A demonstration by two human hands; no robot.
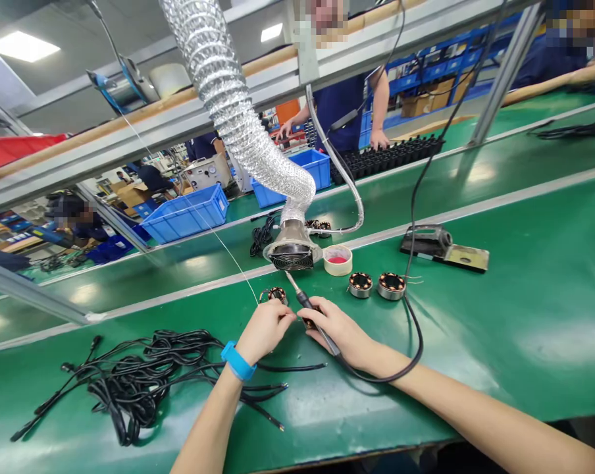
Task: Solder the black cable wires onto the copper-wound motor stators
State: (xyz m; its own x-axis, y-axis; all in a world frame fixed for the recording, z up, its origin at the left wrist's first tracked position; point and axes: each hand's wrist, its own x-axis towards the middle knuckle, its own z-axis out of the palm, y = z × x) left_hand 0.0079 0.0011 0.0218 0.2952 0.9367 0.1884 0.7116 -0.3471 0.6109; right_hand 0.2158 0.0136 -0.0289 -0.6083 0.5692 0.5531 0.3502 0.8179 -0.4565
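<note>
My right hand (344, 332) is closed around the handle of a soldering iron (321, 322), whose tip points up and away toward the fume hood. A copper-wound motor stator (309, 323) shows partly under the same hand's fingers. Close beside it, my left hand (268, 327), with a blue wristband, is pinched shut. Thin solder wire (228, 251) runs down from a spool to this hand; its end is hidden by the fingers. Just behind the left hand sits another stator (276, 294), partly covered. Two more stators (360, 284) (391, 286) stand to the right.
A foil duct (258, 138) ends in a fume hood with a fan (291, 255). Beside it are a tape roll (337, 260) and an iron stand (443, 247). Black cables (144, 375) lie tangled at left. Blue bins (186, 212) and co-workers are beyond. The iron's cord loops over my right forearm.
</note>
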